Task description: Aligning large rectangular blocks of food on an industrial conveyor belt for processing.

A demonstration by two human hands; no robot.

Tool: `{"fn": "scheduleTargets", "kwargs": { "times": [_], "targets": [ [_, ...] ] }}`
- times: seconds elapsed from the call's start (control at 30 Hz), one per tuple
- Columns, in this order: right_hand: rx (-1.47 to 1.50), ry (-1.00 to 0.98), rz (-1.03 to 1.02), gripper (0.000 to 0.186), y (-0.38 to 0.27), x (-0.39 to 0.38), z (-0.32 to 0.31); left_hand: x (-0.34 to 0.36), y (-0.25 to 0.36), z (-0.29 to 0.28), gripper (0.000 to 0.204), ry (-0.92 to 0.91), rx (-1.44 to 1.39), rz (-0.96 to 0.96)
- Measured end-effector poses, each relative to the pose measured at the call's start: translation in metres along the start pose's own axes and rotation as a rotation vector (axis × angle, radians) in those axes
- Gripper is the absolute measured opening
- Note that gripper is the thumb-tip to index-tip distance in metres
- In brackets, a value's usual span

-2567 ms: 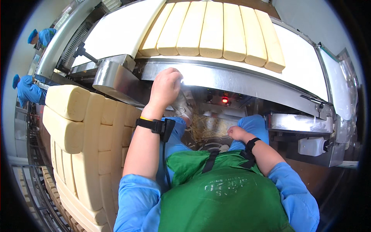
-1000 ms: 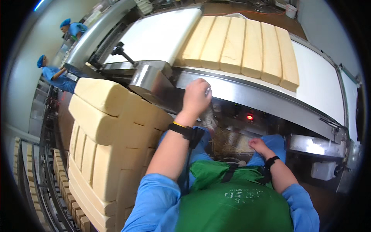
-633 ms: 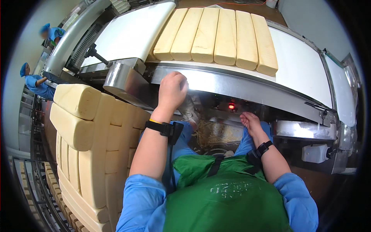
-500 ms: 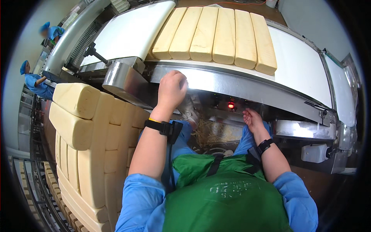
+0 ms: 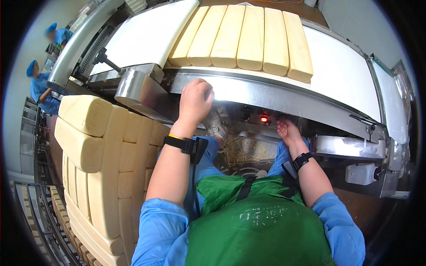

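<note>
Worn white lettering [image 5: 269,214] stands on the green apron [image 5: 255,239], too patchy to read surely

A white conveyor belt [image 5: 344,73], edged on its near side by a shiny metal rail [image 5: 266,95], carries six long pale-yellow blocks [image 5: 251,40] lying side by side, ends facing the near edge.

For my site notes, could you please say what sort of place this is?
Probably a food plant: pale yellow blocks on a white belt, a stack of blocks, and people in blue caps.
</note>
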State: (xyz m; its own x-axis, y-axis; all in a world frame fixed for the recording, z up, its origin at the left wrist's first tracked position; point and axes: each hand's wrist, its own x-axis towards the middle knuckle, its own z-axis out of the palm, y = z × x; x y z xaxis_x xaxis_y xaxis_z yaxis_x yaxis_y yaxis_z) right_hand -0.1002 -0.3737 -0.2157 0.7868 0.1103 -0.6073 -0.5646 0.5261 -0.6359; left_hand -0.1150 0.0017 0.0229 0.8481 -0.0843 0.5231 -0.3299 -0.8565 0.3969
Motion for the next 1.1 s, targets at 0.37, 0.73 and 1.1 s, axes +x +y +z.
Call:
{"fn": "scheduleTargets", "kwargs": {
  "times": [0.37, 0.73, 1.1],
  "targets": [
    [0.045, -0.033, 0.002, 0.02, -0.0005, 0.0023, 0.0018, -0.0003, 0.0002, 0.0002, 0.007, -0.001, -0.007, -0.016],
    [0.047, -0.017, 0.003, 0.019, -0.002, 0.0003, 0.0056, 0.0004, 0.0014, -0.0008, 0.007, -0.017, 0.012, -0.017],
    [0.051, 0.027, 0.014, 0.018, -0.0012, 0.0036, 0.0046, 0.0009, 0.0016, -0.0015, 0.007, -0.02, 0.009, -0.023]
  ]
}}
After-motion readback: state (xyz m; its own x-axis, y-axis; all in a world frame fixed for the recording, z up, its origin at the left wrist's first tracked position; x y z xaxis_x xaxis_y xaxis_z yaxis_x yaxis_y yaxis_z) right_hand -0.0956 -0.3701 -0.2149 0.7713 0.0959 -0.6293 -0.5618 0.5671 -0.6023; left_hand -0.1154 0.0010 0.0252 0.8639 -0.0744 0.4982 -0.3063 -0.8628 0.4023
